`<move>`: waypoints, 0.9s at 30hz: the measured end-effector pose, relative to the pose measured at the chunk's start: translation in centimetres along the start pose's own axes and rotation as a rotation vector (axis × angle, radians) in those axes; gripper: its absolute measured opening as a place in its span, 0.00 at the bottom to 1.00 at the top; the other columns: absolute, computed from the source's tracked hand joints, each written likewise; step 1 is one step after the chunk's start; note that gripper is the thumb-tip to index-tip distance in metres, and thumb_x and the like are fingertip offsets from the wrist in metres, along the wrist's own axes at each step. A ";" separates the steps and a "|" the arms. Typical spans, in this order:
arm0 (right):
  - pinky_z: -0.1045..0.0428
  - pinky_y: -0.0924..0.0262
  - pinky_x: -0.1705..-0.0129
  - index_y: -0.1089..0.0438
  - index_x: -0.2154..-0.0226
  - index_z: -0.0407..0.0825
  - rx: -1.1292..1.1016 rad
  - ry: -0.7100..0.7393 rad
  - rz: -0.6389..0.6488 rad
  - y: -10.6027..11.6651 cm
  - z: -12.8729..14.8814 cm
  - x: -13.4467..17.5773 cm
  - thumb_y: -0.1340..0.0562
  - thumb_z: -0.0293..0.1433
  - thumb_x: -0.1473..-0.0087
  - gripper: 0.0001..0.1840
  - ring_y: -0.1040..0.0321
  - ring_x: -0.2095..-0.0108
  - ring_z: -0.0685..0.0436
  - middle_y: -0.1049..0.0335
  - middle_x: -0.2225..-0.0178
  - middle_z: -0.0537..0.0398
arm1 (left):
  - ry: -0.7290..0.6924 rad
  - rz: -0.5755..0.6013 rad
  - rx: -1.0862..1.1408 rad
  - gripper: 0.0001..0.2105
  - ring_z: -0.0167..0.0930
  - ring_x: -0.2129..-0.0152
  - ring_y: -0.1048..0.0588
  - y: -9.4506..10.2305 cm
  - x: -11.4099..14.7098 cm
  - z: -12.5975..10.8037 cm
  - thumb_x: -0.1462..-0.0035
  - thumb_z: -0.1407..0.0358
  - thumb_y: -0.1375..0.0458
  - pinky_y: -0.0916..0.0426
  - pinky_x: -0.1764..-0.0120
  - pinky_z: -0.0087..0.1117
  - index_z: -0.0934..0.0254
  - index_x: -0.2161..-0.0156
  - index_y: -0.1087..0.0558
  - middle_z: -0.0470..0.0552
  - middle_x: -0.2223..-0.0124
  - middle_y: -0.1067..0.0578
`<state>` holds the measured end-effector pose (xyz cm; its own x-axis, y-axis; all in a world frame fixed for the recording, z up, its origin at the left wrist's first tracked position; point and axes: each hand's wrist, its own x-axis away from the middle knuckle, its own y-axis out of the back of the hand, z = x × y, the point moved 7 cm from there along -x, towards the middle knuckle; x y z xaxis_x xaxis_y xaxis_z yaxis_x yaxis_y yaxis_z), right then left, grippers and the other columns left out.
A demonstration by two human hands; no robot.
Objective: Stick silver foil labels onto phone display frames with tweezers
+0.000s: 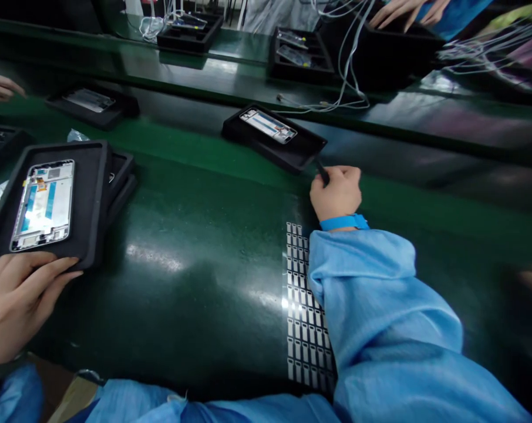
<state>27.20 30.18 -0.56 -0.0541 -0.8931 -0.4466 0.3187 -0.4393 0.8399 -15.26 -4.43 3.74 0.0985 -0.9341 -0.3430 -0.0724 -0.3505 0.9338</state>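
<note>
My left hand (pixel 22 302) grips the near edge of a black tray (pixel 87 194) at the left. In that tray lies a phone frame (pixel 43 205) with blue strips and a small orange flex piece. My right hand (pixel 339 191), with a blue wrist band (pixel 344 222), is closed round a thin black tool (pixel 322 171) whose exact kind is not clear. The tool's tip is by the near right corner of another black tray (pixel 305 154), which holds a second phone frame (pixel 268 126). Under my right forearm lies a sheet of small pale stickers (pixel 301 305), partly hidden by the sleeve.
More black trays (pixel 127 170) are under the left one. Another tray (pixel 83 103) with a phone part is farther back, near a co-worker's hand (pixel 2 87). Parts boxes (pixel 301 56) and white cables (pixel 349 64) occupy the raised shelf, by another person's hands (pixel 409 12).
</note>
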 end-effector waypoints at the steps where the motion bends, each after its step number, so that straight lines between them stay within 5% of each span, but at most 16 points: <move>1: 0.46 0.42 0.64 0.30 0.58 0.45 -0.004 -0.017 -0.033 0.8 0.2 0.4 0.44 0.30 0.49 0.16 0.34 0.61 0.39 0.37 0.53 0.38 | -0.017 -0.008 -0.021 0.31 0.36 0.63 0.33 0.3 -0.2 -0.6 0.45 0.66 0.44 0.37 0.55 0.45 0.31 0.42 0.50 0.43 0.59 0.34; 8: 0.46 0.41 0.57 0.31 0.61 0.42 -0.163 -0.040 -0.198 6.6 0.5 4.9 0.41 0.31 0.52 0.14 0.37 0.55 0.38 0.39 0.53 0.37 | -0.399 0.065 0.098 0.21 0.33 0.67 0.31 1.2 -1.8 -6.9 0.47 0.73 0.44 0.35 0.62 0.37 0.52 0.49 0.34 0.47 0.63 0.29; 12: 0.47 0.40 0.55 0.29 0.69 0.46 -0.395 -0.032 -0.172 8.6 -0.4 7.7 0.48 0.36 0.43 0.15 0.35 0.57 0.43 0.33 0.57 0.45 | -0.628 0.125 0.147 0.16 0.34 0.65 0.31 0.5 -1.5 -12.6 0.43 0.76 0.53 0.37 0.62 0.38 0.61 0.52 0.32 0.50 0.61 0.28; 18: 0.56 0.42 0.81 0.33 0.73 0.47 -0.902 -0.279 0.180 7.0 -0.9 11.1 0.53 0.49 0.42 0.25 0.38 0.82 0.53 0.35 0.80 0.57 | -0.812 0.162 0.218 0.14 0.32 0.68 0.32 -1.9 -0.1 -19.8 0.41 0.76 0.58 0.37 0.64 0.37 0.67 0.57 0.31 0.52 0.64 0.27; 23: 0.54 0.29 0.70 0.37 0.68 0.48 -1.189 -0.418 0.308 5.5 0.4 12.2 0.34 0.44 0.56 0.19 0.28 0.72 0.50 0.31 0.72 0.58 | -0.815 0.281 0.235 0.10 0.32 0.70 0.29 -3.5 1.2 -22.7 0.42 0.73 0.52 0.32 0.67 0.34 0.68 0.56 0.33 0.51 0.65 0.28; 27: 0.54 0.28 0.70 0.39 0.69 0.48 -1.157 -0.479 0.286 4.7 0.4 12.0 0.33 0.43 0.57 0.20 0.27 0.72 0.49 0.32 0.74 0.59 | -0.772 0.521 0.245 0.18 0.31 0.69 0.27 -3.4 1.0 -24.1 0.46 0.65 0.41 0.30 0.68 0.32 0.65 0.50 0.36 0.50 0.62 0.27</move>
<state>27.64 17.41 -1.84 -0.1044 -0.9926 0.0614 0.9944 -0.1031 0.0241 8.99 -2.61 2.71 -0.6786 -0.7325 0.0541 -0.1360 0.1978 0.9708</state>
